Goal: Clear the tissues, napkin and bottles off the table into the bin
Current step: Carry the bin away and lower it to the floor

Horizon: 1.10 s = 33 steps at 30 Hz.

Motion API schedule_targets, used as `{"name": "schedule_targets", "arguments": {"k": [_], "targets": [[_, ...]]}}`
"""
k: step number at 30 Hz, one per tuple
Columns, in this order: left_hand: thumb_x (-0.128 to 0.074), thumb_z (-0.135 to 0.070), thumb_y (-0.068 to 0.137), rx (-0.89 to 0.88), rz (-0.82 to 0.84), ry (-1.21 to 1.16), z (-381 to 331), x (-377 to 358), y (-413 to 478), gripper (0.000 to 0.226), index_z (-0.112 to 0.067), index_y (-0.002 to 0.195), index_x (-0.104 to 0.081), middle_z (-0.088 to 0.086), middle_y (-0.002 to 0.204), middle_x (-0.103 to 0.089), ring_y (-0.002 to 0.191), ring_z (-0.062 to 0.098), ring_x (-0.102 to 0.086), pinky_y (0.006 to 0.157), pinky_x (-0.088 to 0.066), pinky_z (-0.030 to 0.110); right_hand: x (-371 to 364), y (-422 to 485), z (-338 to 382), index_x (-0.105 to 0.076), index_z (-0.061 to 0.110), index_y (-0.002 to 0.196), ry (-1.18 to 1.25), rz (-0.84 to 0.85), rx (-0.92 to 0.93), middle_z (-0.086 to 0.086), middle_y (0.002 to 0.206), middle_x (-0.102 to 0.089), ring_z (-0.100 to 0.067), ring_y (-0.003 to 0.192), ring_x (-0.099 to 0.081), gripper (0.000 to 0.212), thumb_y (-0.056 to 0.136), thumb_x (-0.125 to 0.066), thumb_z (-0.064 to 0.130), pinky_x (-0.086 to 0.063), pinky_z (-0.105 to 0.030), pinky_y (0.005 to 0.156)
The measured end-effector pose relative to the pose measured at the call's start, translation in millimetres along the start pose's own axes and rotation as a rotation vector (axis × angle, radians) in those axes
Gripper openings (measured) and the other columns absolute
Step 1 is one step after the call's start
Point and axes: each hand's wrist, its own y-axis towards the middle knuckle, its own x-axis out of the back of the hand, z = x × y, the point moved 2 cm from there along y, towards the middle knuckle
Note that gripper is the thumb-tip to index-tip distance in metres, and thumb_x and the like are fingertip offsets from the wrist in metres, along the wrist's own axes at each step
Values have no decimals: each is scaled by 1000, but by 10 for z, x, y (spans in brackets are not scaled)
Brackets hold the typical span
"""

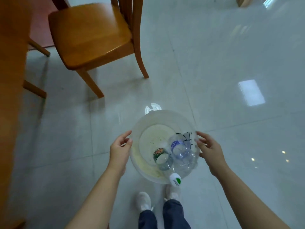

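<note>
A glossy pale tiled floor [231, 63] fills most of the frame. Down the left edge runs a blurred strip of orange wood, apparently the bench [11, 80]; its top is out of view, so I cannot tell whether tissues or a napkin lie there. A wooden chair [89, 33] stands in the upper left.

The translucent round bin [142, 123] sits at lower centre, just ahead of the person's shoes [142, 200]. The left hand [119, 151] is at its left rim and the right hand [210, 150] at its right rim. On both, the fingers [126, 133] are loosely curled with the tips at the rim. Whether they pinch it or merely touch it I cannot tell, and neither holds anything else.

Inside the bin lie the blue-label bottle [180, 151], toward the right wall, and the dark-label bottle [162, 157] beside it. The white cap [175, 179] pokes past the rim nearest the bottom of the frame. No tissues or napkin show in the bin, so that part seems undone.

The likely trouble is that protruding neck: tilting or lifting the bin unevenly could tip that bottle out. A nudge from a shoe could also send the light bin skating on the slick tiles.
</note>
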Motion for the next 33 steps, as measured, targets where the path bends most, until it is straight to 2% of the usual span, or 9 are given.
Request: {"name": "schedule_targets", "arguments": {"k": [3,8,11,16,21,25,33], "targets": [[-55,1,88,40,-17,-12,522,-125,324,32,-17,114,-61,6,92,-56,83,19,-55,80,-46,33,-37,351,-503,-62,27,106,9,18,-50,-7,98,-61,-23,87,-62,22,87,-56,15,-55,-39,72],[-58,2,86,112,-52,-20,1343,-213,750,28,-15,108,-63,3,86,-59,69,12,-54,51,-47,12,-160,737,-1359,-62,33,99,4,24,-103,-7,98,-61,-25,89,-62,21,85,-59,17,-55,-38,70],[-57,4,86,149,-87,-20,1744,-195,963,28,-9,110,-62,3,85,-62,70,11,-56,50,-48,12,-304,929,-1782,-61,35,98,2,36,-132,-7,99,-61,-24,89,-62,22,86,-58,17,-55,-34,67],[-57,3,86,156,-114,5,2204,-89,1275,27,-5,111,-62,5,87,-63,72,10,-57,61,-48,23,-590,1265,-2264,-63,40,92,19,47,-153,-4,97,-60,-24,88,-60,26,86,-58,15,-54,-38,69],[-59,0,86,148,-145,16,2457,28,1532,23,-10,106,-64,-1,85,-65,72,7,-60,62,-48,23,-834,1508,-2513,-65,44,87,24,61,-140,-1,96,-61,-20,84,-60,30,85,-58,15,-55,-41,74],[-59,1,86,156,-144,33,2588,64,1630,27,-7,111,-63,3,89,-63,77,13,-59,72,-48,31,-953,1594,-2622,-64,42,88,35,76,-157,-6,98,-60,-23,87,-59,30,86,-58,13,-55,-45,77],[-59,1,85,215,-30,48,2781,45,1742,44,-6,128,-52,10,118,-60,107,23,-57,90,-46,36,-1016,1689,-2758,-62,41,91,31,90,-174,-8,106,-60,-25,94,-59,36,86,-54,7,-52,-51,84]]}}
